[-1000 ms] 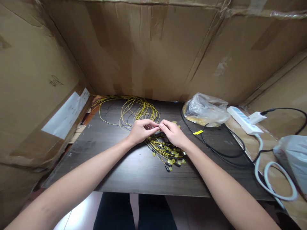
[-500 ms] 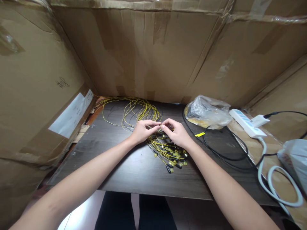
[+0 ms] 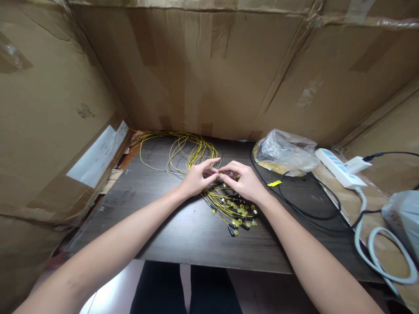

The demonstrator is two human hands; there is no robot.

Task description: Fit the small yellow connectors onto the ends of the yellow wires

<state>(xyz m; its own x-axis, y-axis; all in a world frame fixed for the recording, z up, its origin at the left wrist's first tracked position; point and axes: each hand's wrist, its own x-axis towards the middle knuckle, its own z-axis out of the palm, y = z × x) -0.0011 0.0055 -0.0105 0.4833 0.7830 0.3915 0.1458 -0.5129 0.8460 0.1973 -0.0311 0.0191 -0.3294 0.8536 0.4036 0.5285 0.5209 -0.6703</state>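
My left hand and my right hand meet fingertip to fingertip above a bundle of thin yellow cables. A small yellow piece shows where the fingertips come together, closed in a pinch from both sides. The left index finger is lifted and stretched out over it, while the left thumb lies along the pinch. Below the hands, the cables fan out to black ends with clear yellow caps. Their long lengths loop away behind my left hand. The fingers partly hide what they grip.
Cardboard walls enclose the dark tabletop at the back and sides. At the right lie a clear plastic bag, a black cable with a yellow tag, a white power strip and its coiled cord.
My left index finger has lifted away from the pinch. The hands stay in nearly the same place over the cables, and the view has shifted slightly.
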